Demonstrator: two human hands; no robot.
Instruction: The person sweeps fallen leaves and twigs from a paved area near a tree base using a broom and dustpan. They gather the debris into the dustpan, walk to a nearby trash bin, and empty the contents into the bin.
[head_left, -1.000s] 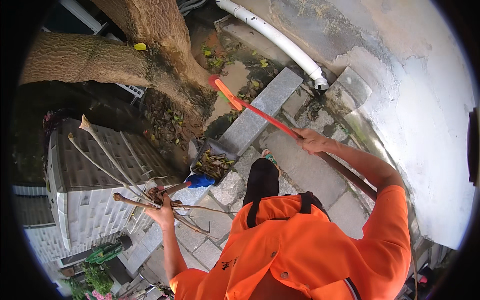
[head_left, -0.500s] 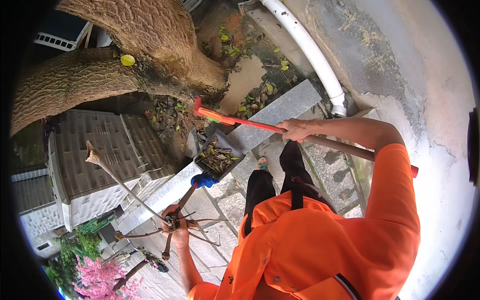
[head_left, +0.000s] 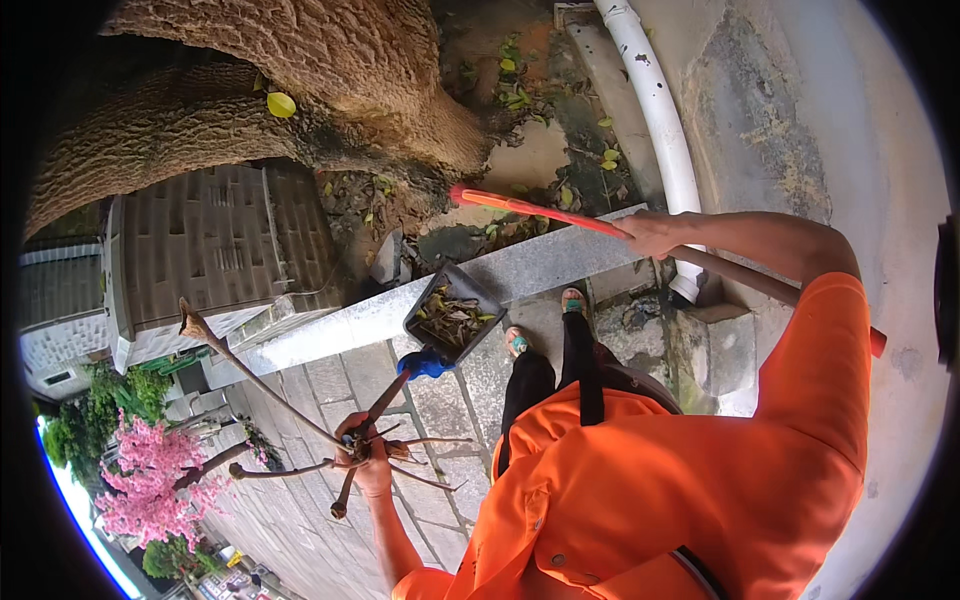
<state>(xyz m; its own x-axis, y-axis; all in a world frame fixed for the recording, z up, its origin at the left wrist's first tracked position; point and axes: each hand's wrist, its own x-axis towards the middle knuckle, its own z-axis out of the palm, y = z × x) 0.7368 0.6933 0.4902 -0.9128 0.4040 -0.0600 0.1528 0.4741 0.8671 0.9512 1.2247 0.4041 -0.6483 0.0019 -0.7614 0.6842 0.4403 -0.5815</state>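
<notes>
My left hand [head_left: 372, 472] is closed around the handle [head_left: 388, 393] of a dark dustpan [head_left: 474, 282], and in the same grip I am holding some dry branches [head_left: 265, 386], which point out to several sides. The dustpan is in front of me, at the edge of the grey stone kerb [head_left: 570, 258], with brown leaves [head_left: 452, 318] inside; I cannot tell if it touches the ground. A blue wrapping [head_left: 428, 363] is where the handle meets the pan. My right hand [head_left: 652, 234] is grasping the stick of a broom [head_left: 560, 213], and its red tip is near the foot of the thick tree [head_left: 400, 90]. A white pipe [head_left: 660, 120] runs beside the pale wall [head_left: 880, 150] to my right.
</notes>
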